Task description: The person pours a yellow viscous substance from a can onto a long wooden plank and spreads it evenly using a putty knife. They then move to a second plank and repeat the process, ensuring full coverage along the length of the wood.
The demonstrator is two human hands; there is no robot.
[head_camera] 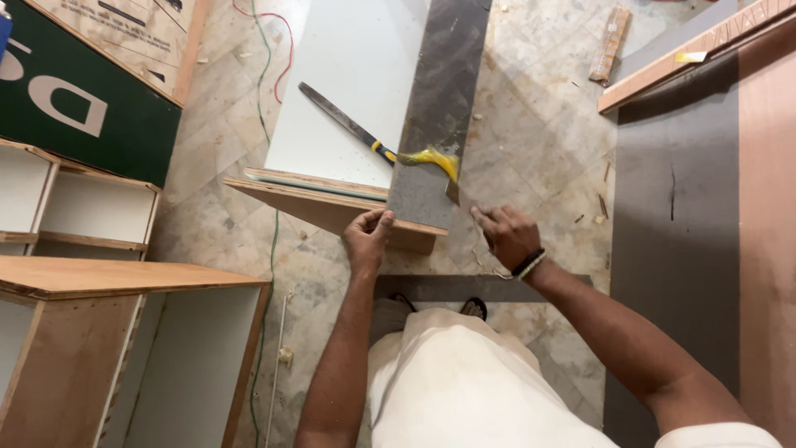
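**Grey laminate strip on the board, both hands at its near end**

Grey laminate strip [438,108]: long, flat, matte, speckled dark grey; lies lengthwise on a white-faced board [348,91], near end overhanging that board's front edge; far end cut off by the top of the frame.

Board is smooth white on top, raw brown ply at the edge, layers visible; stacked on another ply sheet [332,211] with a bare wood edge.

My left hand [366,236] is at the strip's near-left corner; fingers [383,217] curled over the edge, pressed together, thumb underneath so I can't tell how firmly it grips.

My right hand [507,236] sits just beside the strip's near-right corner; fingers bunched, tips pointing at the edge; whether they actually touch it or pinch something small is not clear; dark bands on that wrist.

Handsaw [344,120]: thin steel blade, black-and-yellow handle, lying diagonally on the white board; handle end blurs into a crumpled yellow piece [438,158] on the strip, can't make out what that is.

A second grey strip [473,288] lies crosswise on the marble floor [531,124], partly hidden by my arms and body.

Wood cabinet [108,282] at left, partly cut off by the frame; wood scrap and chips scattered on the floor.
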